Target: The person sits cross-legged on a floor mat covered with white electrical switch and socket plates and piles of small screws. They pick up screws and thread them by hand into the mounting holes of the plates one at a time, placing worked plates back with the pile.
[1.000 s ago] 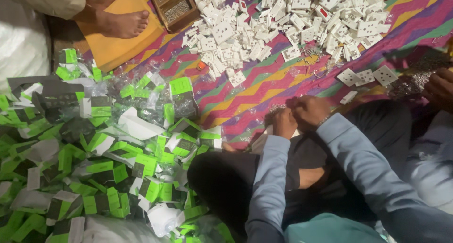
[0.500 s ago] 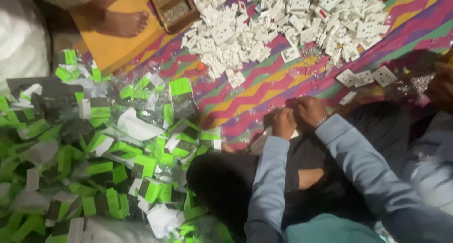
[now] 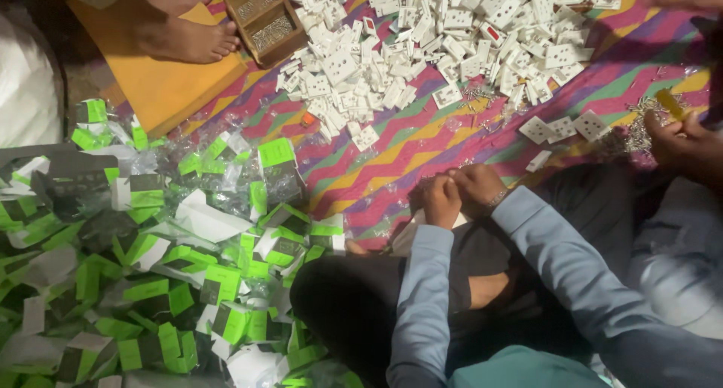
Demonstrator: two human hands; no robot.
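My left hand [image 3: 440, 201] and my right hand [image 3: 479, 185] are pressed together just above my lap, fingers curled, both in light blue sleeves. They close on a small white piece [image 3: 407, 236] whose edge shows under the left hand; the hands hide its exact shape. In front of them lies a striped, multicoloured mat [image 3: 376, 170]. A heap of white socket plates [image 3: 452, 42] is spread over the far part of the mat. To my left is a pile of clear packets with green cards [image 3: 158, 260].
A wooden box of screws [image 3: 267, 19] sits beside another person's bare foot [image 3: 188, 38] on an orange board [image 3: 162, 91]. At the right, another person's hand [image 3: 681, 143] holds a yellow-handled tool [image 3: 670, 103] near loose screws and three white plates [image 3: 561, 126].
My hands stay together in the same spot. The view has shifted slightly, and the other person's hand at the right has moved a little.
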